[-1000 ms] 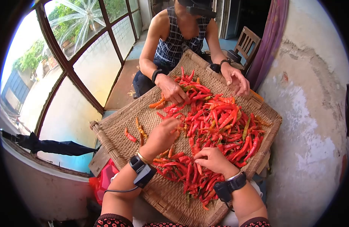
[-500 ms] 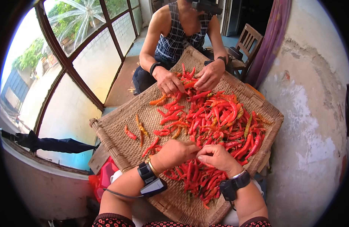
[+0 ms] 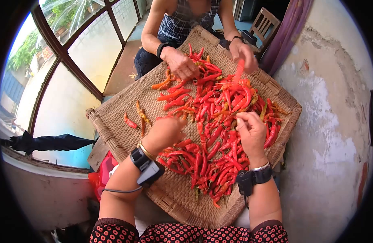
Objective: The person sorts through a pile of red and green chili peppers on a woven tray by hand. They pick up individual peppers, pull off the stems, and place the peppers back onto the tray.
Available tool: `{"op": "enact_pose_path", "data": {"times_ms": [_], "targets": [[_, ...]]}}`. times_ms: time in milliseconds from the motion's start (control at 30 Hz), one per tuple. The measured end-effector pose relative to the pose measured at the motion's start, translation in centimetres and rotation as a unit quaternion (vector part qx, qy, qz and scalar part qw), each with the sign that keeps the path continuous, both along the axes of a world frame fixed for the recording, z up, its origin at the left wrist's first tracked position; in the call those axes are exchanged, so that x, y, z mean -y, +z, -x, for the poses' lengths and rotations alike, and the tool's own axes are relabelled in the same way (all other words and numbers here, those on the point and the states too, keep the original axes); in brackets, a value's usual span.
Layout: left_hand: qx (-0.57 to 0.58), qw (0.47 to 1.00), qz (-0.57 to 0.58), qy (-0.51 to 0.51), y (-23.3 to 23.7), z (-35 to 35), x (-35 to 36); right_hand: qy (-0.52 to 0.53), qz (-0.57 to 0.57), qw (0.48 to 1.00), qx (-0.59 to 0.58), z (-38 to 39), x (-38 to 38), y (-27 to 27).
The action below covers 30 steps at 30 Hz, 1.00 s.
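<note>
Where the woven tray [image 3: 121, 139] lies bare along its left half, only a few stray chillies [image 3: 138, 118] break the open room, while the red chillies [image 3: 218, 121] heap toward its right rim, close to the flaking wall [image 3: 328, 121]. The left hand [image 3: 166, 131], blurred, curls at the heap's left edge and the right hand [image 3: 251, 131] curls on top; whether either grips a chilli I cannot tell. A co-worker's hands [image 3: 180, 65] work the far side. A window [image 3: 73, 81] bounds the left.
</note>
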State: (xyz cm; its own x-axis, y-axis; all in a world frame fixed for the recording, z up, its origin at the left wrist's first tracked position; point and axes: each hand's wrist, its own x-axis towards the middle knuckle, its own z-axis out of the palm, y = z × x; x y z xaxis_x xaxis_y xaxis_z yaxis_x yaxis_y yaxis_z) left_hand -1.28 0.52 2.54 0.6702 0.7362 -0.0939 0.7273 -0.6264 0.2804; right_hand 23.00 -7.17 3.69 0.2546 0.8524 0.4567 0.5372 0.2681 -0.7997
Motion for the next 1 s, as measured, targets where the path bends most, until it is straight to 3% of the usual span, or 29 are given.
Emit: {"op": "enact_pose_path", "data": {"times_ms": [67, 100, 133, 200, 233, 267, 333, 467, 533, 600, 667, 733, 800, 867, 933, 1000], "targets": [[-0.071, 0.994, 0.059, -0.06, 0.0, -0.5, 1.3, -0.054, -0.063, 0.995, 0.056, -0.2, -0.1, 0.5], [-0.07, 0.994, 0.062, -0.061, -0.1, -0.6, 1.7, -0.065, 0.009, 0.996, 0.066, -0.6, 0.2, 0.7], [-0.034, 0.994, 0.047, -0.088, -0.3, -0.5, 2.1, -0.065, 0.012, 0.996, 0.067, -0.9, 0.1, 0.4], [0.001, 0.993, 0.035, -0.116, -0.4, -0.5, 2.4, -0.089, 0.042, 0.962, 0.255, -1.5, -0.5, -0.9], [-0.038, 0.993, 0.036, -0.107, -0.6, -0.6, 2.5, -0.063, 0.121, 0.961, 0.239, -1.5, -0.5, -1.4], [-0.077, 0.991, 0.041, -0.099, -0.8, -0.7, 2.7, -0.063, 0.128, 0.961, 0.237, -1.5, -0.2, -1.7], [-0.097, 0.989, 0.032, -0.103, -0.9, -1.1, 2.3, -0.004, 0.217, 0.92, 0.327, -1.3, -0.3, -1.5], [-0.023, 0.99, 0.05, -0.13, -2.6, -0.8, 1.3, 0.049, 0.195, 0.929, 0.312, -1.7, -0.5, -1.8], [0.012, 0.991, 0.036, -0.128, -2.0, -1.2, 0.7, 0.103, 0.227, 0.946, 0.208, -1.1, -0.7, -2.4], [-0.034, 0.999, 0.018, -0.033, -1.1, -1.8, 0.5, 0.166, 0.202, 0.942, 0.21, -0.6, -0.8, -3.5], [-0.011, 1.0, 0.008, -0.025, -1.5, -1.9, 0.1, 0.212, 0.184, 0.948, 0.151, 0.5, -0.7, -4.0], [0.01, 1.0, -0.008, -0.016, -2.2, -1.9, -0.2, 0.209, 0.264, 0.929, 0.152, 1.1, -0.4, -3.0], [0.153, 0.986, -0.011, -0.06, -3.1, -2.2, 0.6, 0.18, 0.268, 0.926, 0.194, 1.3, 0.2, -2.1], [0.141, 0.985, 0.03, -0.093, -2.4, -3.0, 1.4, 0.143, 0.299, 0.899, 0.285, 1.0, 0.4, -1.7], [0.16, 0.971, 0.077, -0.161, -2.6, -3.3, 1.9, 0.158, 0.304, 0.9, 0.27, 0.6, 0.3, -2.5], [0.117, 0.977, 0.07, -0.162, -2.5, -3.5, 2.8, 0.234, 0.251, 0.913, 0.221, 0.3, 0.1, -3.7]]}}
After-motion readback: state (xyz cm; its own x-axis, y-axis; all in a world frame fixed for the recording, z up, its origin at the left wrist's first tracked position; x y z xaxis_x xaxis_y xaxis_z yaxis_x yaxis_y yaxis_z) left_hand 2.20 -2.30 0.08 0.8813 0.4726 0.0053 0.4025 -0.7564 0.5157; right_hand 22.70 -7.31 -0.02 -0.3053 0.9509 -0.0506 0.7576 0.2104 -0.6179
